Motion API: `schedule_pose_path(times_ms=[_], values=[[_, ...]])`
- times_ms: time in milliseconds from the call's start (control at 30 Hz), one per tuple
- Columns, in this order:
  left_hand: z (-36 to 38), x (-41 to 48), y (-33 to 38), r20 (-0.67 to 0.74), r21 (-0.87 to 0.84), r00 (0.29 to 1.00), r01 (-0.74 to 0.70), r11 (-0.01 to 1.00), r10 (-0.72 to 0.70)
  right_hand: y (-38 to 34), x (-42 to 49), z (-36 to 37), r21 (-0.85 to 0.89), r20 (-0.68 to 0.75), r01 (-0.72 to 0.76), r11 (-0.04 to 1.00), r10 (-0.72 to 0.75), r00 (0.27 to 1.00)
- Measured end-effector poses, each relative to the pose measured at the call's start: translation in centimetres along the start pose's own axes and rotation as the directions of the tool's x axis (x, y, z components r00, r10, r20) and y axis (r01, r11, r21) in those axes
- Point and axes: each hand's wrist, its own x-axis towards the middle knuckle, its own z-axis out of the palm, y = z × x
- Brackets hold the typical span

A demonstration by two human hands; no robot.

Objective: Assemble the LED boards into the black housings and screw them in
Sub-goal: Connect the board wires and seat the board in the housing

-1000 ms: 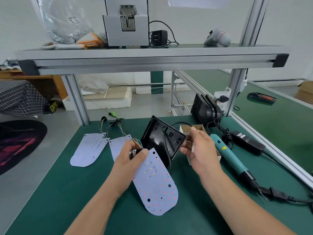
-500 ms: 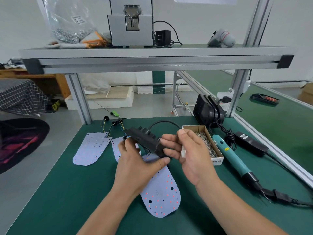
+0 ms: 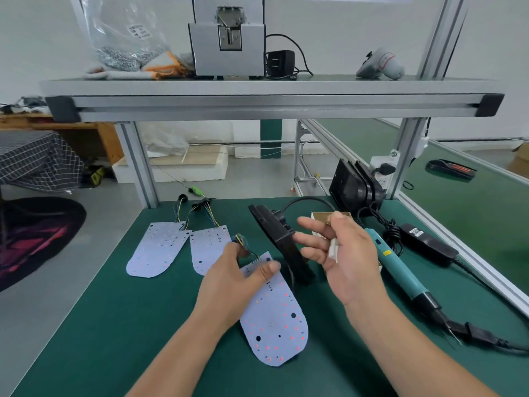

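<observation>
Housing (image 3: 283, 247) on edge beside LED board (image 3: 274, 319).
Left hand (image 3: 237, 276) pinches its wires (image 3: 241, 240); right hand (image 3: 346, 253), fingers spread, holds a white piece (image 3: 333, 250).

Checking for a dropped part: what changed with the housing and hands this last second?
Both hands let go of the black housing, now standing on edge on the mat. The left hand pinches the wires of the near LED board again; the right hand keeps a small white piece. Other boards and screwdriver stayed.
</observation>
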Motion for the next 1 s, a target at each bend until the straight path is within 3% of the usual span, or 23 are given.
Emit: schedule_pose_path(times_ms=[100,333,700,767,833,933,1000], values=[[-0.1,-0.3,1.1,-0.045,0.000,0.998,-0.036,0.999,0.036,-0.1,-0.2,0.0,-0.024,0.039,0.021,0.999,-0.020,0.999],[-0.5,-0.8,1.7,-0.100,0.225,0.987,-0.102,0.969,0.127,-0.4,-0.2,-0.2,-0.118,0.123,0.080,0.990,-0.066,0.990],[-0.9,-0.6,1.8,0.038,0.344,0.990,-0.141,0.928,0.137,-0.5,0.1,-1.3,-0.138,0.210,0.139,0.981,-0.109,0.972],[-1.0,-0.6,1.7,0.049,0.303,0.978,-0.207,0.930,0.202,-0.4,0.1,-1.1,-0.135,0.214,0.130,0.982,-0.099,0.972],[-1.1,-0.8,1.5,0.096,0.150,0.957,-0.287,0.946,0.275,-0.3,-0.1,-0.9,-0.128,0.227,0.118,0.985,-0.087,0.970],[-0.9,-0.8,1.6,0.128,-0.122,0.954,-0.254,0.959,0.269,-0.3,-0.3,-0.9,-0.120,0.262,0.119,0.986,-0.084,0.961],[-0.8,-0.9,1.5,0.111,-0.217,0.959,-0.232,0.948,0.260,-0.5,-0.5,-0.9,-0.107,0.296,0.136,0.985,-0.099,0.950]])
